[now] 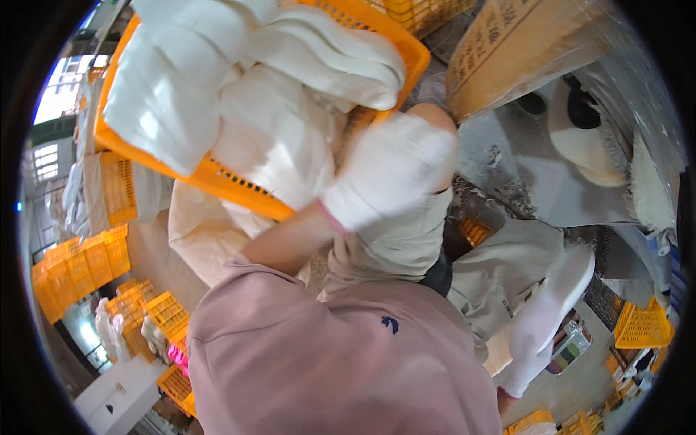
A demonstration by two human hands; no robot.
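Observation:
My left hand [391, 170], in a white glove, is curled with its back toward me at the lower right corner of a tilted orange plastic basket [217, 177]. The basket is heaped with folded white cloth pieces [239, 80]. Its fingers are hidden under the glove's back, so a grip on the rim or the cloth cannot be made out. My right hand [558, 297], also in a white glove with a long white sleeve, hangs out flat to the right beside my beige trouser leg [493, 268], fingers straight and holding nothing.
A white sack [199, 232] lies under the basket. A plastic-wrapped cardboard box [522, 51] stands at the upper right. Stacks of orange crates [80, 268] fill the left side, with more crates [641, 326] at the lower right. A white cabinet [116, 395] is at the lower left.

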